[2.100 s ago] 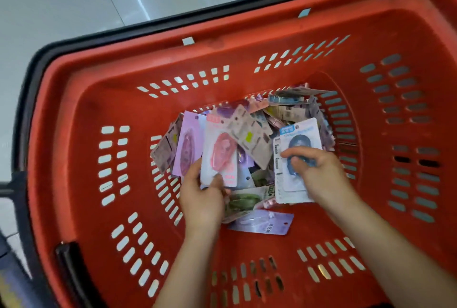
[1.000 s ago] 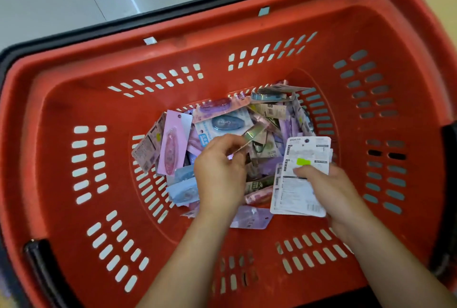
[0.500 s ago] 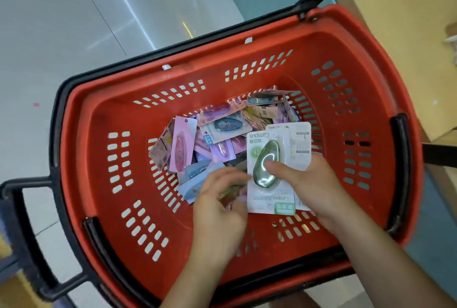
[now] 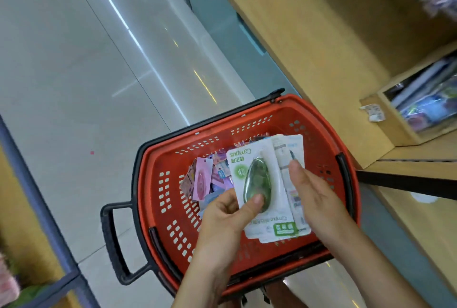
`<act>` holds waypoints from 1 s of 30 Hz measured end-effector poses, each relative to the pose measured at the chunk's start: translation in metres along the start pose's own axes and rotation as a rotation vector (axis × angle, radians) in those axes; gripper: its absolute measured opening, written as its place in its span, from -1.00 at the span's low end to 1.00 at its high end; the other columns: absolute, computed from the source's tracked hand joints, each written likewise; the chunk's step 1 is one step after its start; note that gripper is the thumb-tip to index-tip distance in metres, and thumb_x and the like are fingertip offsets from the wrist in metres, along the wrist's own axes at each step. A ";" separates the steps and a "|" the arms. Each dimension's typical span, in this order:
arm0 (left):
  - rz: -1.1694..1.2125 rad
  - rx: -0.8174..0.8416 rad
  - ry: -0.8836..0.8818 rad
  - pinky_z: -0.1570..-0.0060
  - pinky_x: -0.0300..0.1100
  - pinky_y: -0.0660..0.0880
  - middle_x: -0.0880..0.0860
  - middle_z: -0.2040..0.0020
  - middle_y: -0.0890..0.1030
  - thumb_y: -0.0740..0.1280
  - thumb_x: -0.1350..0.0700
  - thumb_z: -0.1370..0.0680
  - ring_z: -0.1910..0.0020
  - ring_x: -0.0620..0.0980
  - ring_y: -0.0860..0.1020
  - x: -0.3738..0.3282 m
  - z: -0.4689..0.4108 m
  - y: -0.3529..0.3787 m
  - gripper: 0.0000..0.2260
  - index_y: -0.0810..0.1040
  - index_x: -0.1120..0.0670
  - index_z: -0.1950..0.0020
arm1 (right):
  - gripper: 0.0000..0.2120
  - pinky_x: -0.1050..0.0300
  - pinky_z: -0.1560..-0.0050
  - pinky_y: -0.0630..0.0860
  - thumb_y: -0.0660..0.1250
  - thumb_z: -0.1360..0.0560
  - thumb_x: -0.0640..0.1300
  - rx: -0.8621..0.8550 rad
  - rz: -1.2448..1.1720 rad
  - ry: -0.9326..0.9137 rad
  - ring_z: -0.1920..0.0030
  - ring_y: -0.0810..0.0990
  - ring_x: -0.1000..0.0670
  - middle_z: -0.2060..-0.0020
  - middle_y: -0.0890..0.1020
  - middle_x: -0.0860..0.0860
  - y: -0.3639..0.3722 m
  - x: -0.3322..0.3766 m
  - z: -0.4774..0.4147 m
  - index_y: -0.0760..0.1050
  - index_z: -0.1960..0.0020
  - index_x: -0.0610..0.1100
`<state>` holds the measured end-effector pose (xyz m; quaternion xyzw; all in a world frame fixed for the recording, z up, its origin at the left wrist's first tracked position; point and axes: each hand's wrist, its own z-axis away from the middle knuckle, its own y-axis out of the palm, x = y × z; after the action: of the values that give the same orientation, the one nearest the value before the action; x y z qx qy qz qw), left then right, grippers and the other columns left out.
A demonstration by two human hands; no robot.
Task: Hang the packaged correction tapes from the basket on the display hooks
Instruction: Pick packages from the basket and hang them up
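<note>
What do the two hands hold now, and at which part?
Both grip a stack of packs over the basket. The left hand pinches the green pack at its lower left, thumb on the blister; the right hand holds the stack's right side.

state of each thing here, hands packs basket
basket: holds loose packs
pink pack: lies in the basket
green pack: held over the basket, print upside down
stack of packs: behind the green pack
left hand: pinches the green pack
right hand: holds the stack of packs
</note>
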<state>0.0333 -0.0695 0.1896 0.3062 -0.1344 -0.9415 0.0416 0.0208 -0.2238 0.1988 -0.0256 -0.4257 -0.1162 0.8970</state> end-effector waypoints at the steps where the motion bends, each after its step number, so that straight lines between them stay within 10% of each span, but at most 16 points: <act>1: 0.031 -0.016 0.005 -0.14 0.13 0.57 0.23 -0.08 0.68 0.50 0.17 -0.42 -0.09 0.24 0.65 -0.010 0.010 0.003 -0.74 0.68 0.19 -0.09 | -0.67 0.42 0.07 0.54 0.14 -0.52 0.14 -0.012 -0.008 -0.020 0.00 0.67 0.24 0.07 0.72 0.23 0.002 0.011 0.007 0.62 -0.06 0.07; 13: 0.092 -0.041 0.307 0.26 -0.01 0.64 0.27 0.02 0.69 0.71 0.06 -0.02 0.16 0.17 0.70 -0.133 0.162 0.020 -0.41 0.70 0.12 -0.01 | -0.84 0.46 0.09 0.41 0.37 -0.53 -0.32 -0.013 0.202 -0.350 0.17 0.56 0.29 0.24 0.65 0.24 -0.001 0.144 0.110 0.59 0.15 -0.09; 18: -0.600 -0.142 0.923 0.04 -0.34 0.56 -0.16 0.08 0.70 0.53 0.13 -0.26 0.10 -0.20 0.66 -0.190 0.252 0.038 -0.69 0.68 -0.15 0.05 | -0.76 0.46 0.11 0.40 0.28 -0.55 -0.38 0.071 0.228 -0.350 0.17 0.57 0.30 0.23 0.66 0.25 -0.009 0.204 0.166 0.63 0.15 -0.13; 22: -1.300 -0.084 1.547 -0.22 0.06 0.49 -0.12 -0.08 0.66 0.42 0.29 -0.47 -0.13 -0.07 0.62 -0.226 0.300 0.035 -0.76 0.58 0.01 -0.05 | -0.70 0.47 0.12 0.43 0.26 -0.60 -0.19 0.167 0.117 -0.333 0.18 0.62 0.28 0.24 0.69 0.18 -0.009 0.249 0.216 0.66 0.24 -0.03; 26: -1.526 -0.061 1.720 -0.22 0.17 0.48 0.06 -0.06 0.70 0.17 0.03 -0.69 -0.11 0.09 0.65 -0.245 0.330 0.046 -0.74 0.64 0.07 -0.04 | -0.50 0.19 0.07 0.47 0.45 -0.33 0.33 0.310 0.189 -0.351 0.12 0.60 0.11 0.14 0.65 0.04 -0.003 0.277 0.256 0.65 0.07 -0.11; 30: -1.580 -0.144 1.789 -0.21 0.17 0.49 0.10 -0.10 0.69 0.18 -0.01 -0.69 -0.14 0.12 0.64 -0.254 0.360 0.054 -0.62 0.73 0.15 0.03 | -0.77 0.28 0.30 0.51 0.55 -0.28 -0.02 0.341 0.062 -0.375 0.29 0.61 0.07 0.21 0.66 0.01 -0.002 0.293 0.285 0.65 0.12 -0.09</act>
<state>0.0274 0.0016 0.6279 0.8478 0.2208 -0.1651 -0.4530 -0.0167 -0.2394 0.6061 0.0919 -0.5972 -0.0084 0.7967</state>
